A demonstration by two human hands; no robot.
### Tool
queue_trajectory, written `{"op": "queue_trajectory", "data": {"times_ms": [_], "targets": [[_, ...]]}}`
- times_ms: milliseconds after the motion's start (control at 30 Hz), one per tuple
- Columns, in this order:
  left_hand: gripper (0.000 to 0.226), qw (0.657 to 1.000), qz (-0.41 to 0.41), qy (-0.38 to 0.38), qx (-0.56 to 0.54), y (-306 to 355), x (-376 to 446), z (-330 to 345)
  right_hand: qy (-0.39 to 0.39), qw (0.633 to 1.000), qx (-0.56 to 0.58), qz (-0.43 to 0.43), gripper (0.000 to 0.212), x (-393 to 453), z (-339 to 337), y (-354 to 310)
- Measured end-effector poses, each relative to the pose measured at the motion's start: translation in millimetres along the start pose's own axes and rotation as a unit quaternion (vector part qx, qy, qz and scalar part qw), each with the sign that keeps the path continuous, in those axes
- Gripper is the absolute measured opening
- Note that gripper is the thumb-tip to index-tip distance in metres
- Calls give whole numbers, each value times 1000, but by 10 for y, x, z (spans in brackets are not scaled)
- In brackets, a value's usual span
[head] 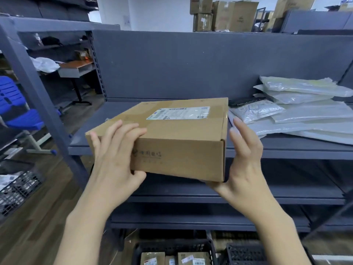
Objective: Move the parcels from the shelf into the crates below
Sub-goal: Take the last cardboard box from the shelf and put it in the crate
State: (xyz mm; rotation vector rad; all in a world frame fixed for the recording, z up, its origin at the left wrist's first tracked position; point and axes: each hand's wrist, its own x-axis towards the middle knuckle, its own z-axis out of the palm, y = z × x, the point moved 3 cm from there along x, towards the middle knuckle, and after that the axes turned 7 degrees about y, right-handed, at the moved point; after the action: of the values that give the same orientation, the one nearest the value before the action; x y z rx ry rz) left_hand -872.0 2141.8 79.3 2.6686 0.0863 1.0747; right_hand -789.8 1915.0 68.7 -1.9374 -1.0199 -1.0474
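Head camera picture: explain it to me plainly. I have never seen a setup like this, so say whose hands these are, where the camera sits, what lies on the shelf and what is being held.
There is no machine here. A person wears one wide-angle camera on the head, looking forward and down, so you see their own two bare hands. The left hand curls over the near left corner of a cardboard box, thumb underneath. The right hand supports its right end, fingers fairly straight along the side. The box, with a white shipping label, is held in front of a grey shelf. On that shelf, to the right, lies a pile of plastic mailer bags. Below, a black crate already holds small boxes.
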Motion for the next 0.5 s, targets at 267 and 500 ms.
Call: {"op": "queue_trajectory", "data": {"times_ms": [267, 500], "targets": [[91, 981, -25, -77, -174, -137, -114, -18, -55, 998, -16, 4, 93, 185, -97, 564], [118, 968, -94, -127, -197, 57, -39, -44, -50, 992, -119, -2, 74, 234, -111, 460]]}}
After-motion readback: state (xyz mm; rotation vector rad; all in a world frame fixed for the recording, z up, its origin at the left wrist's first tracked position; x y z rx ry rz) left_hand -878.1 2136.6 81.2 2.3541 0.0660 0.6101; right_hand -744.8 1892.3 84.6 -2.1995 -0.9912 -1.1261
